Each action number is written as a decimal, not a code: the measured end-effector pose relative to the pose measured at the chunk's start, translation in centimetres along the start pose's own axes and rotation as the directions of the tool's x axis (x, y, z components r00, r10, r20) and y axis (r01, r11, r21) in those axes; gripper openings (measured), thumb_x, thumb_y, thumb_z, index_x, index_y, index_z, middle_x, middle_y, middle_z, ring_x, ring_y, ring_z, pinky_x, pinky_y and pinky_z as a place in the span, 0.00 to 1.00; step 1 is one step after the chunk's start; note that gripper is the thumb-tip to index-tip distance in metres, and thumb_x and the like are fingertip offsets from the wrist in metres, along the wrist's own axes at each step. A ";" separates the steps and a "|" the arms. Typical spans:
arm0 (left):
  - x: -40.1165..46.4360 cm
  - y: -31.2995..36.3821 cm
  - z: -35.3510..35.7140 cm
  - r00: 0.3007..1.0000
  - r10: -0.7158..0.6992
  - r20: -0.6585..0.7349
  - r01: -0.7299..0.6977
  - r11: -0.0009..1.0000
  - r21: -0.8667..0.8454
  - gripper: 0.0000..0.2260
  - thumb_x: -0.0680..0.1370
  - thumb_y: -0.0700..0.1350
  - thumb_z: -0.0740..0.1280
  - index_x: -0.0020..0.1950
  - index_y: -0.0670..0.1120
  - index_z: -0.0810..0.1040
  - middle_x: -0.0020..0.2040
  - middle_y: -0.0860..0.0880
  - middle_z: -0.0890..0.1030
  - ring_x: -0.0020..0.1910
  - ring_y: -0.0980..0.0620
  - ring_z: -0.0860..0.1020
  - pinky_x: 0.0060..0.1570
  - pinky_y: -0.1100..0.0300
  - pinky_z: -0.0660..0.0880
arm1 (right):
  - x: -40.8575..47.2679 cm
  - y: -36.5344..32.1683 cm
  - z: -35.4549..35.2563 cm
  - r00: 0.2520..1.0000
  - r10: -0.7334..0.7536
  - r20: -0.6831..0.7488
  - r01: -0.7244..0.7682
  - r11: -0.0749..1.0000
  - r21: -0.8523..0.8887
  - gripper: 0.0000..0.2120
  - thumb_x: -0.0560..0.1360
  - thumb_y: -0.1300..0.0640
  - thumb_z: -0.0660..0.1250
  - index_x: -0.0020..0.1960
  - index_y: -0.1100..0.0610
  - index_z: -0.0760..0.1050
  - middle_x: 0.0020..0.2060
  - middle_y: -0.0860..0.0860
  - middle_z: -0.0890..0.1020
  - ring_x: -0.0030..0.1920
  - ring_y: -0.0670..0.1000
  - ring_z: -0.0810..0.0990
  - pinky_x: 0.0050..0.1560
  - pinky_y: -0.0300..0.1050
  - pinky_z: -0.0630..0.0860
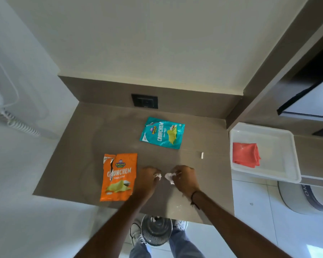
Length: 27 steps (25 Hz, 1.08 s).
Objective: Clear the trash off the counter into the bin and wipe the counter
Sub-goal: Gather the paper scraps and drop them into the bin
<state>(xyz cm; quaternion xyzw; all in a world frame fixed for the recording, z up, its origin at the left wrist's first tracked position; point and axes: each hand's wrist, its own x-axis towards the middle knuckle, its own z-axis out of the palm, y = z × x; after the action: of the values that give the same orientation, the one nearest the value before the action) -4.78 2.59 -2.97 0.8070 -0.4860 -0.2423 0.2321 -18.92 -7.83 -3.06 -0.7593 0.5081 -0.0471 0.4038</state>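
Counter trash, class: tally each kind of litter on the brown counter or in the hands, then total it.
Torn foil crisp packets: 2 (orange, teal)
Crumpled white paper scraps: 2 (left hand, right hand)
Small white stub: 1
Total: 5

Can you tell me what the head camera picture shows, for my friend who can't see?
Two hands, left hand and right hand, each pinch white tissue scraps on a brown counter. An orange chip packet and a teal chip packet lie nearby.
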 end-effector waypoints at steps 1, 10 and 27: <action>-0.8 0.2 -0.5 1.000 0.006 0.013 -0.004 0.997 -0.081 0.05 0.77 0.38 0.71 0.48 0.41 0.87 0.46 0.45 0.89 0.46 0.51 0.84 0.48 0.57 0.78 | -0.9 0.0 0.0 0.999 0.031 -0.019 -0.029 0.994 0.104 0.03 0.68 0.60 0.77 0.42 0.57 0.85 0.39 0.53 0.87 0.41 0.53 0.86 0.44 0.43 0.80; -13.4 -4.3 -0.1 0.994 0.071 0.084 -0.041 0.947 -0.318 0.06 0.74 0.39 0.77 0.51 0.43 0.88 0.47 0.46 0.86 0.43 0.54 0.86 0.45 0.62 0.84 | -14.9 0.2 5.9 0.984 0.173 0.046 -0.176 0.889 0.424 0.08 0.65 0.67 0.78 0.41 0.56 0.86 0.38 0.45 0.88 0.40 0.46 0.87 0.44 0.36 0.83; -17.3 -11.3 5.3 0.923 -0.207 0.325 0.230 0.973 -0.032 0.19 0.75 0.35 0.68 0.65 0.46 0.83 0.61 0.46 0.87 0.55 0.46 0.86 0.59 0.53 0.83 | -17.4 6.9 13.7 0.898 0.439 0.038 -0.439 0.883 0.166 0.19 0.69 0.73 0.64 0.53 0.60 0.85 0.48 0.56 0.88 0.47 0.52 0.85 0.44 0.29 0.76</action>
<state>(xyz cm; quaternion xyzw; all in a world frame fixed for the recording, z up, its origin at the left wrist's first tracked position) -7.58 22.11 -11.13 0.7977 -0.4154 -0.4108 0.1497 -25.73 12.94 -10.93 -0.5873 0.6610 0.0018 0.4671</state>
